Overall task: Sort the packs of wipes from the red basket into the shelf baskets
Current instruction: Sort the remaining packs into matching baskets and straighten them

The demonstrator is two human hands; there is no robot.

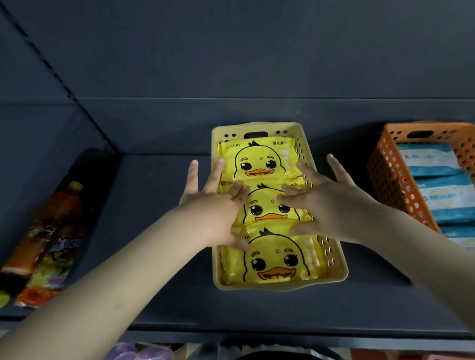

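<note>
We are spreading the fingers point(233, 193) of our left hand point(213, 211) flat and loose, grasping nothing, the tips resting on the middle yellow duck pack point(266, 206). Our left thumb is lying at the upper edge of the nearest duck pack point(273, 259). Our right hand point(323, 197) is doing the same from the 3 o'clock side: fingers splayed, unclenched, the palm pressing on the right part of that middle pack, with the outer fingers reaching over the basket rim.

The three duck-faced packs of wipes are lying flat in a row inside the yellow basket point(337, 269), the farthest pack point(257, 160) sitting toward 12 o'clock by the handle slot and the nearest toward 6 o'clock. Each pack is slightly overlapping the next.

The yellow basket is resting on the dark shelf point(156, 193). At 3 o'clock from it, well apart, an orange basket point(389, 176) is holding blue-and-white packs point(446, 194) stacked in a row. At 9 o'clock, in the neighbouring compartment, a bottle point(47, 236) with a yellow cap is lying on its side. The red basket we are sorting from is not clearly recognisable; only reddish shapes are showing at the bottom right edge, toward 5 o'clock.
</note>
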